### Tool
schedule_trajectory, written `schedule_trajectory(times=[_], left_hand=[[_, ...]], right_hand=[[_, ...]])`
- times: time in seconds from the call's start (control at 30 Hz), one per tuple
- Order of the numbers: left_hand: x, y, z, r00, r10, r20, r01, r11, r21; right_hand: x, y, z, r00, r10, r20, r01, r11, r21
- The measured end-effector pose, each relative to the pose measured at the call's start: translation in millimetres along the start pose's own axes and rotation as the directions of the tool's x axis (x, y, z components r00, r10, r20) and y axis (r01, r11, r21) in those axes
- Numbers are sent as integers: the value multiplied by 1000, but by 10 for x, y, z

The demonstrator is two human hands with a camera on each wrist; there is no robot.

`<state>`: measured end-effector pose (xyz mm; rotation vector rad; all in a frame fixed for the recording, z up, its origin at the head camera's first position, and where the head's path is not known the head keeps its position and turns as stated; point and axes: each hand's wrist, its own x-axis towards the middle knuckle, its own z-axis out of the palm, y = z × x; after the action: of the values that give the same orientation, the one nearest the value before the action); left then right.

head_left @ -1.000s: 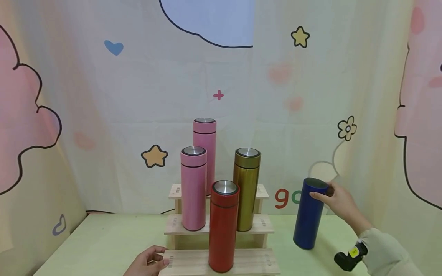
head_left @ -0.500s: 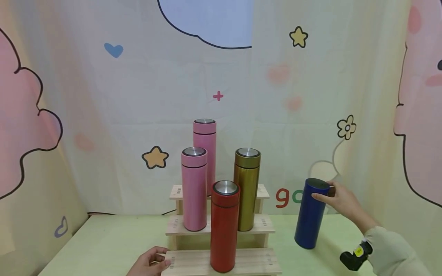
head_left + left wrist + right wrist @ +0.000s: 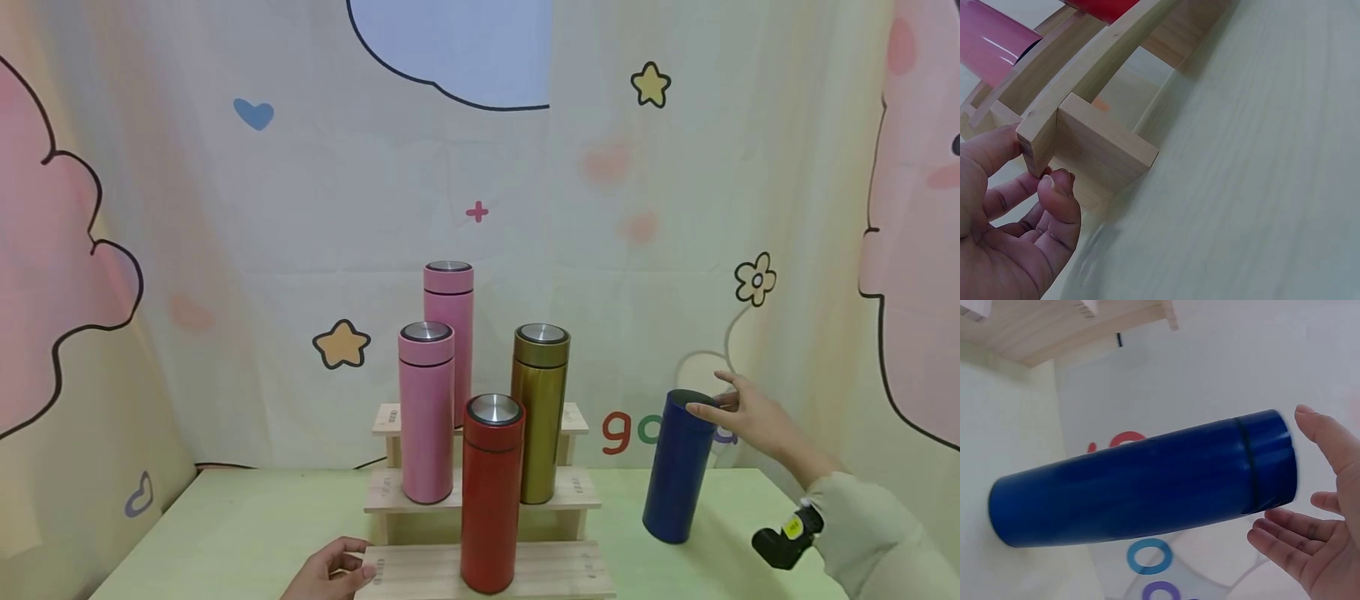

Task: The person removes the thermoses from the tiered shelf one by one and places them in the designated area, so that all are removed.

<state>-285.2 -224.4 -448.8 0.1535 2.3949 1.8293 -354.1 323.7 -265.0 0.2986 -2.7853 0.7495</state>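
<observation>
A blue thermos bottle (image 3: 678, 467) stands on the table at the right of the head view. My right hand (image 3: 761, 421) is beside its lid, fingers spread. In the right wrist view, that hand's thumb (image 3: 1322, 428) is away from the bottle and the other fingers lie close by the lid's edge. My left hand (image 3: 330, 571) holds the left end of the lowest step of a wooden stepped stand (image 3: 420, 567); its thumb and fingers (image 3: 997, 150) are bent about the board's corner. On that step stands a red thermos bottle (image 3: 491, 500).
The middle step carries a pink thermos bottle (image 3: 426, 425) on the left and a gold thermos bottle (image 3: 538, 425) on the right. Another pink thermos bottle (image 3: 450, 292) stands on the top step. Behind the pale green table (image 3: 247, 517) hangs a printed cloth (image 3: 337, 192).
My right hand has loosened from the blue thermos bottle's lid, its fingers opening and drawing off to the right. The bottle stays standing. My left hand keeps its place at the stand.
</observation>
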Motion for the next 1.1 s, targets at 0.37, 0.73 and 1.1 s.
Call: schedule_trajectory(times=[0.37,0.73,1.1], left_hand=[[-6,29,-6,1000,-5,16,5,1000,18],[6,-15,-8,1000,-20,2,20,1000,11],[8,-10,20,1000,-13,-19,14,1000,19]], right_hand=[[224,-340,-523,1000,-27,6,27,999,-32],[428,-794,-865,998,-64,10,64,998,5],[629,-1432,-901,993,-114,-5,113,980,162]])
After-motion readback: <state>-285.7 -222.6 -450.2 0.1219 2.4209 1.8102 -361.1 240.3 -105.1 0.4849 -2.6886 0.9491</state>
